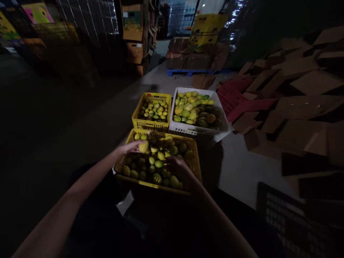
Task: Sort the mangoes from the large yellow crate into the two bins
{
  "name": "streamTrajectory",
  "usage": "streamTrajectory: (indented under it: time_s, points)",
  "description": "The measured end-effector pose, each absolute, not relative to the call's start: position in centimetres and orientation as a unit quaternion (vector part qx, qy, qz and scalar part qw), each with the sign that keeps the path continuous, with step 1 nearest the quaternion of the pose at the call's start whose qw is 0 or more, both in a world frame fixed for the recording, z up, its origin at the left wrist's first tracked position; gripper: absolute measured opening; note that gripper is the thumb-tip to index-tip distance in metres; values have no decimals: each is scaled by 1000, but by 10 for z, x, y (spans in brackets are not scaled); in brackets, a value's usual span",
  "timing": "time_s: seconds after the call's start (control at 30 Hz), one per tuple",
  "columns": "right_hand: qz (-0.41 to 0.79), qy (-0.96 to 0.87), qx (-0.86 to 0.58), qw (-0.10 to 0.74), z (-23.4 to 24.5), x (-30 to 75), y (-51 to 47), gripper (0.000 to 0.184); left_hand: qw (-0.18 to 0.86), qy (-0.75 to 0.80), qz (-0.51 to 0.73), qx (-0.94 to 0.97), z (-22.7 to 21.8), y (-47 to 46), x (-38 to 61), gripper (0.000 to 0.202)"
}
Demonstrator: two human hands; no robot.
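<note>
A yellow crate (195, 157) full of green and yellow fruit stands right in front of me. My left hand (131, 147) holds one yellow fruit (143, 146) at the crate's upper left, fingers closed round it. Down among the fruit on the crate's right side rests my right hand (178, 170), fingers curled over a greenish fruit (166, 173); it is too dark to see whether they grip it. Behind stand a smaller yellow crate (139, 123) and a white crate (199, 133), both filled with fruit.
Flattened cardboard boxes (303, 96) lie heaped on the right, with a red crate (236, 102) at their edge. Stacked boxes on a blue pallet (188, 72) stand at the back. A dark crate (285, 211) sits low right. The left floor is dark.
</note>
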State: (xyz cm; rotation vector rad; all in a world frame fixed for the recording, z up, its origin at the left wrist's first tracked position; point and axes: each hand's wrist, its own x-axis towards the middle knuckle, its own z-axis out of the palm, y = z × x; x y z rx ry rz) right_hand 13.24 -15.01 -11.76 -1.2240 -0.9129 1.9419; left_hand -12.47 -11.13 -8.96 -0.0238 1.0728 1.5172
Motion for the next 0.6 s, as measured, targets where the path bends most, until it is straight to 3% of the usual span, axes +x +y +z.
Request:
streamTrajectory:
  time_s: [0.07, 0.13, 0.27, 0.43, 0.53, 0.6]
  points:
    - [742, -339, -480, 324, -117, 132, -148, 19, 718, 429, 546, 47, -48, -107, -128, 22]
    - [736, -338, -488, 326, -118, 133, -148, 19, 775, 328, 525, 126, -16, -110, -127, 35]
    - [700, -395, -508, 310, -134, 131, -156, 21, 768, 214, 601, 66, -3, -121, -120, 27]
    - [569, -565, -575, 161, -173, 119, -169, 20, 714, 276, 624, -156, -23, -122, -120, 19]
    - [503, -621, -593, 101, -194, 108, -168, 8, 725, 261, 618, -152, -17, -122, -126, 18]
    - [444, -662, -601, 59, -204, 96, -161, 10, 742, 231, 617, -127, -9, -122, -132, 19]
